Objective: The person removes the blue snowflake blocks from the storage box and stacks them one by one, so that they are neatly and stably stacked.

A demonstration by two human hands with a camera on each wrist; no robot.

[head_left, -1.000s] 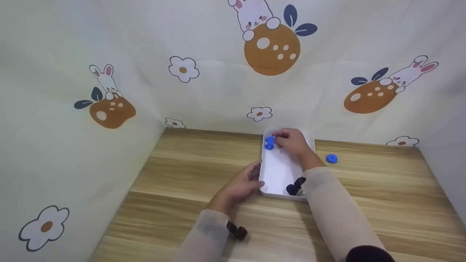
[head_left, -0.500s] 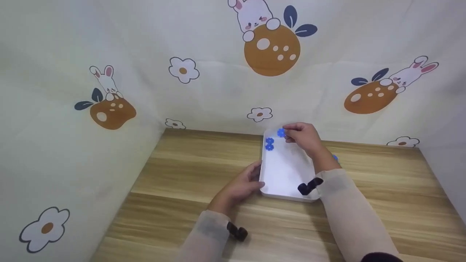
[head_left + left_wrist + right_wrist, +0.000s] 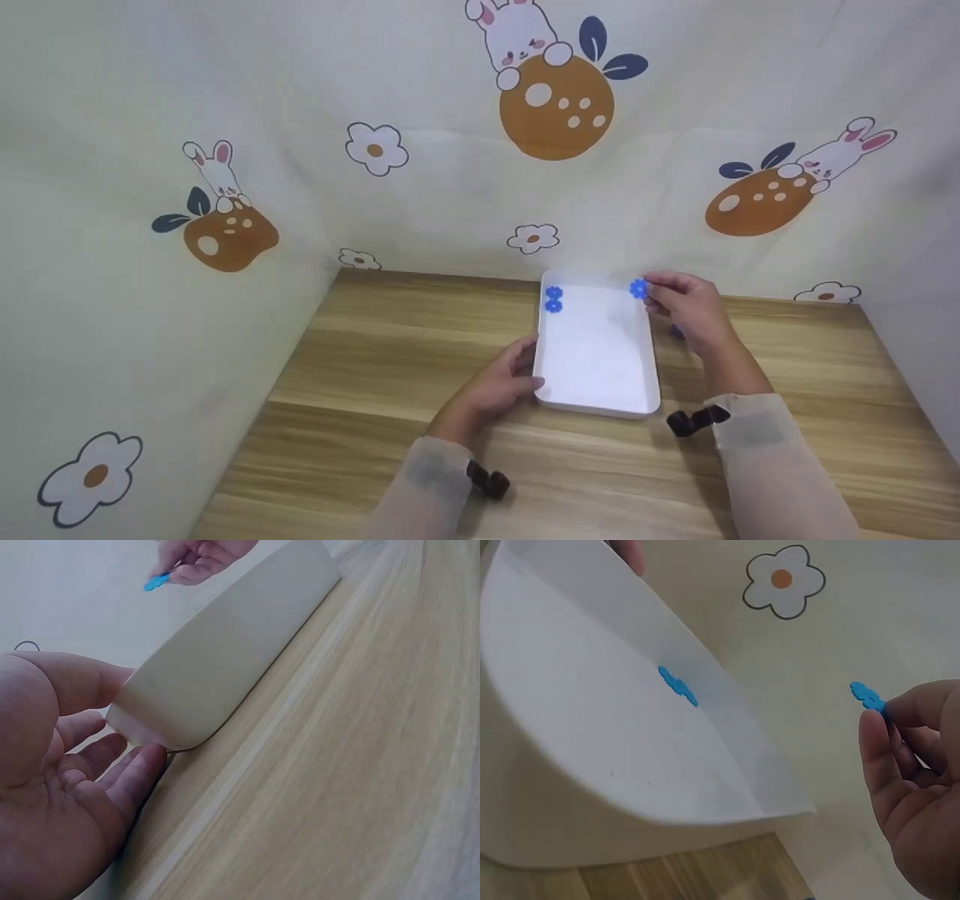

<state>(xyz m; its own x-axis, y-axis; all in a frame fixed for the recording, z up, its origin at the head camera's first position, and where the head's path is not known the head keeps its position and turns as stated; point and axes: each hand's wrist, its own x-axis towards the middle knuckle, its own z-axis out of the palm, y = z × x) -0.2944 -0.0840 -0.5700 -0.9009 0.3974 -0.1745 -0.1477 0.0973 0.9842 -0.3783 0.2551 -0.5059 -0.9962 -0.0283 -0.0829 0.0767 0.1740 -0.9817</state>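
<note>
In the head view, my right hand (image 3: 690, 309) pinches a blue flower-shaped piece (image 3: 638, 289) between thumb and fingertips, above the far right corner of the white tray (image 3: 596, 360). The right wrist view shows the held blue piece (image 3: 867, 695) tilted, apart from the tray wall. Two more blue flower-shaped pieces (image 3: 553, 299) lie one behind the other at the tray's far left. My left hand (image 3: 499, 384) holds the tray's left side near its front corner. In the left wrist view, the left hand (image 3: 75, 772) has its thumb at the rim and fingers against the outer wall.
Another blue piece (image 3: 677, 331) lies on the wooden table (image 3: 390, 337) right of the tray, mostly hidden by my right hand. A patterned cloth (image 3: 435, 195) stands close behind the tray and along both sides. Black wrist cameras (image 3: 697, 421) jut out from both sleeves.
My right hand has moved right, carrying a blue flower-shaped piece from beside the two in the tray to the far right corner. My left hand has stayed on the tray.
</note>
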